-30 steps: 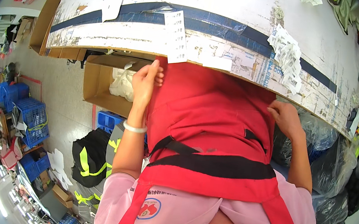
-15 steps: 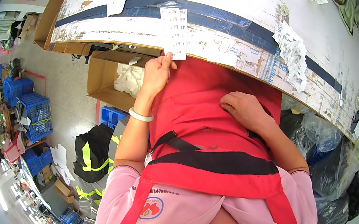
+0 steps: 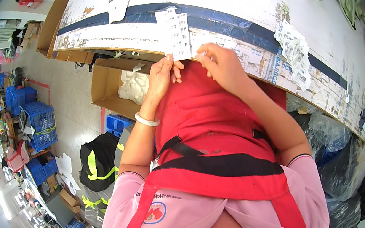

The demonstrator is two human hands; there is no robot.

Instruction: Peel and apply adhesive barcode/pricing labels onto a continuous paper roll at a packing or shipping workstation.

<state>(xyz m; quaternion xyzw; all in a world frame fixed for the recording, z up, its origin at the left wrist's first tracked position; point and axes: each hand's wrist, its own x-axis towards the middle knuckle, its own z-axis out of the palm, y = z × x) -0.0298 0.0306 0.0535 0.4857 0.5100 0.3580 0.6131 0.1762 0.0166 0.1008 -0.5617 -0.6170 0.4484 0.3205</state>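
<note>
A white sheet of small printed labels (image 3: 180, 35) lies at the near edge of the worktable (image 3: 252, 5), partly over a dark blue tape strip. My left hand (image 3: 163, 73) pinches the sheet's near corner between thumb and forefinger, the other fingers curled. Just right of the sheet, my right hand (image 3: 226, 68) is raised over the table edge with its fingers bent together. A pale bit shows at its fingertips, too small to name. Further right on the table sits a loose pile of white printed labels (image 3: 295, 55).
A white sheet with a barcode (image 3: 121, 0) lies at the table's left. Below the table edge stands an open carton (image 3: 104, 97) holding white material. Clear plastic bags (image 3: 343, 167) crowd the right side. Blue crates (image 3: 40, 125) and a black bundle (image 3: 99, 160) are at left.
My right hand has risen from the front of the red apron to beside the label sheet. The sheet has tilted slightly, and my left hand still holds it.
</note>
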